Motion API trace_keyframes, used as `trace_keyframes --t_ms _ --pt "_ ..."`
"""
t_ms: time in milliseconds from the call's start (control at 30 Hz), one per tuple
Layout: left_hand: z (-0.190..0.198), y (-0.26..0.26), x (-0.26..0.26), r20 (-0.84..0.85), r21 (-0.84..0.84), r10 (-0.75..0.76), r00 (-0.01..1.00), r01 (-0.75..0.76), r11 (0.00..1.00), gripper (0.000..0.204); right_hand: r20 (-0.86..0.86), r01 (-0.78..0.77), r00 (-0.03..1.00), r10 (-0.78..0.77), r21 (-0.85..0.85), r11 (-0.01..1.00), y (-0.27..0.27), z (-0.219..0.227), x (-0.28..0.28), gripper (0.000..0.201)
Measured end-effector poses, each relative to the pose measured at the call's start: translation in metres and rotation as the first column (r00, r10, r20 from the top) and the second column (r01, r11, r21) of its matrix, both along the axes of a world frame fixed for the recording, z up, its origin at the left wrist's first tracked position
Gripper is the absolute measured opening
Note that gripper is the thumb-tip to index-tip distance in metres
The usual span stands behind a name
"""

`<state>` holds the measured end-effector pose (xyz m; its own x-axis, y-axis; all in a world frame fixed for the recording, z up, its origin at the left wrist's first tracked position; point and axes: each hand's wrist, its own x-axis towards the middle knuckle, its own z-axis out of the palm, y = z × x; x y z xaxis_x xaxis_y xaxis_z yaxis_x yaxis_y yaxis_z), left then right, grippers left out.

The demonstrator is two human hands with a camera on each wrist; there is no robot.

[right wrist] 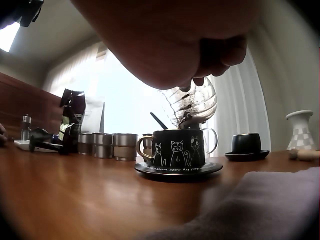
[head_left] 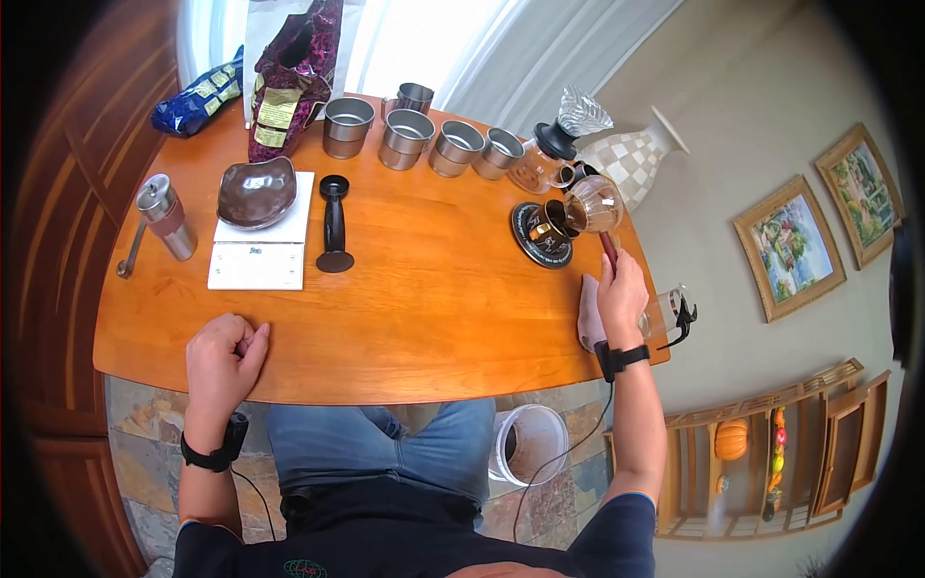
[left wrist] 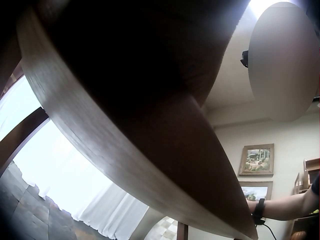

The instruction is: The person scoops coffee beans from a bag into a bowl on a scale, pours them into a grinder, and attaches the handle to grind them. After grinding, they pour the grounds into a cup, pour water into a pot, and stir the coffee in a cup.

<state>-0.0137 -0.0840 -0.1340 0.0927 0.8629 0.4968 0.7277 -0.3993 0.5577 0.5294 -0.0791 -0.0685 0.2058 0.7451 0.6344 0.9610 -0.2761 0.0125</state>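
My right hand [head_left: 621, 294] grips the dark red handle [head_left: 609, 250] of a round glass pot [head_left: 594, 204]. The pot is tilted, its mouth beside a black cup [right wrist: 170, 137] with white cat drawings. That cup stands on a black saucer [right wrist: 178, 170] with lettering round the rim. Fingers of the right hand cover the upper part of the right wrist view, overlapping the glass. My left hand [head_left: 227, 354] rests on the near left of the table with fingers loosely curled and nothing in them. The left wrist view shows mostly the table's edge, not that hand's fingers.
Left on the table are a hand grinder [head_left: 169, 217], a white scale [head_left: 255, 265] bearing a brown dish [head_left: 257, 193], and a black tamper-like tool [head_left: 334, 226]. Several metal cups [head_left: 407, 140] line the back. A grey cloth [head_left: 590, 318] and glass jug [head_left: 665, 313] lie right.
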Motion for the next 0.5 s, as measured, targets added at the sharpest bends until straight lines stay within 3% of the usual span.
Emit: trace_keyframes --t_ms 300,500 --pt "0.000 -0.001 0.000 -0.001 -0.002 0.003 1.000 -0.003 1.000 0.034 0.321 -0.095 0.945 0.063 0.085 0.992 0.004 0.007 -0.004 0.023" --pt "0.001 -0.001 0.000 0.014 -0.002 -0.001 1.000 0.001 1.000 0.033 0.374 -0.072 0.927 0.036 0.084 0.994 0.005 0.013 -0.009 0.023"
